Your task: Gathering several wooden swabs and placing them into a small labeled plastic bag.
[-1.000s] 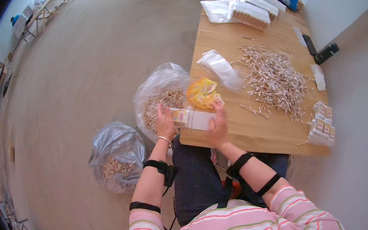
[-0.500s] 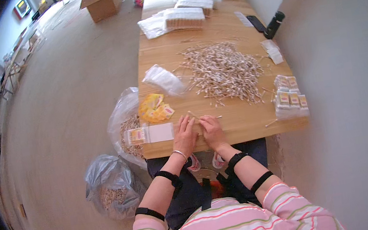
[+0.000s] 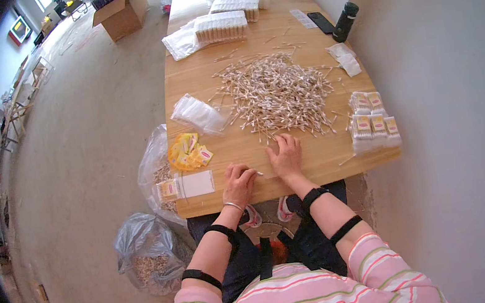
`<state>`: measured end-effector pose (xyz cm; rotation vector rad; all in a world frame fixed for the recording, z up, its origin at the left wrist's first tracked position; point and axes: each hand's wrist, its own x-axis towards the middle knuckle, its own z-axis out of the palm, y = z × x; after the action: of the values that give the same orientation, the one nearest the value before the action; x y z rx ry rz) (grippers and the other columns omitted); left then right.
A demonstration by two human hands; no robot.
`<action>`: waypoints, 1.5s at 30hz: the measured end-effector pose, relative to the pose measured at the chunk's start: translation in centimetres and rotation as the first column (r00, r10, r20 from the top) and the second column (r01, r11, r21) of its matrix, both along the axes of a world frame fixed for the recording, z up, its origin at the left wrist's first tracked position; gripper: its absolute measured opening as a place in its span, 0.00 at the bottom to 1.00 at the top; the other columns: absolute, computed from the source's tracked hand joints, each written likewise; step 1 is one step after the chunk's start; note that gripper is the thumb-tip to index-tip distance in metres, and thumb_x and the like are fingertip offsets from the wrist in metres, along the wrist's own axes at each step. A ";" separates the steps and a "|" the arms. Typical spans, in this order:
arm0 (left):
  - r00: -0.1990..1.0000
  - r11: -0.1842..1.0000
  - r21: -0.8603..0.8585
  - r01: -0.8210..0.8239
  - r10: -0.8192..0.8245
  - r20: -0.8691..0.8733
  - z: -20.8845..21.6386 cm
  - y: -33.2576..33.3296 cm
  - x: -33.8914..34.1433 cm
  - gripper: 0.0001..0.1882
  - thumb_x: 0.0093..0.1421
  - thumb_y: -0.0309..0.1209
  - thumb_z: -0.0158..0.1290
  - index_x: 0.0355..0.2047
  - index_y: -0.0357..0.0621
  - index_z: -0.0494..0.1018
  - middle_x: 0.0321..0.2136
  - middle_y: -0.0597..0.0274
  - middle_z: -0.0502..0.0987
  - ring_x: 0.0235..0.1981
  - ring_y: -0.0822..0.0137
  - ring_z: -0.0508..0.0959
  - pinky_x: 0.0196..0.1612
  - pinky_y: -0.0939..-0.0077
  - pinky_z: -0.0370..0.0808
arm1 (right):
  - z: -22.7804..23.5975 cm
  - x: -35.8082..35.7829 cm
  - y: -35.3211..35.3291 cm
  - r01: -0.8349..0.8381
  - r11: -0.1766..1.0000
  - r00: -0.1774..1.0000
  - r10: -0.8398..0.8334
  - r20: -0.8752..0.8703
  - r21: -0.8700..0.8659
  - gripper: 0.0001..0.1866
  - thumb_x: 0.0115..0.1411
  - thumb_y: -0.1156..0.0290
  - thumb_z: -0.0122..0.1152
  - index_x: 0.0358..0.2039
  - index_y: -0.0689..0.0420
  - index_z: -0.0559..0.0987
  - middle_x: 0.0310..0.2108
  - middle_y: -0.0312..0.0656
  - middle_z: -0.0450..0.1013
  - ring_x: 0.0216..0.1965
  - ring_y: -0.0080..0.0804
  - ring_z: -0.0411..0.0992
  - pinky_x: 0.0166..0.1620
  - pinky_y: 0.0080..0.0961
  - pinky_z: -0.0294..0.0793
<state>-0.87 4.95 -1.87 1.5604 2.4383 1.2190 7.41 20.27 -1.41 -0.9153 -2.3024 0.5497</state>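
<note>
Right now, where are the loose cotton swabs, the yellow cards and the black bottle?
Loose cotton swabs (image 3: 277,93), head view: middle of the heap.
Yellow cards (image 3: 188,152), head view: middle of the pile.
Black bottle (image 3: 345,22), head view: middle of its side.

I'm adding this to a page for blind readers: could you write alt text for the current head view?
A person at a wooden table, right hand at the near edge of a swab pile, left hand nearby with a swab tip showing beside its fingers. Swab packs lie to the right; yellow labels and plastic bags to the left.
</note>
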 end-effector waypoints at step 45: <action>0.999 0.997 0.065 -0.052 0.051 0.015 -0.4 0.1 -0.5 0.07 0.54 0.24 0.51 0.35 0.41 0.73 0.43 0.53 0.73 0.51 0.51 0.69 0.60 0.55 0.60 | -0.2 -0.6 1.4 -0.128 0.992 0.990 0.128 0.055 -0.009 0.03 0.50 0.71 0.59 0.26 0.52 0.80 0.30 0.41 0.70 0.37 0.41 0.67 0.41 0.36 0.67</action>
<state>-1.35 5.08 -2.25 1.5084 2.4696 1.3254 6.81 21.65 -1.65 -0.7979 -2.4234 0.5913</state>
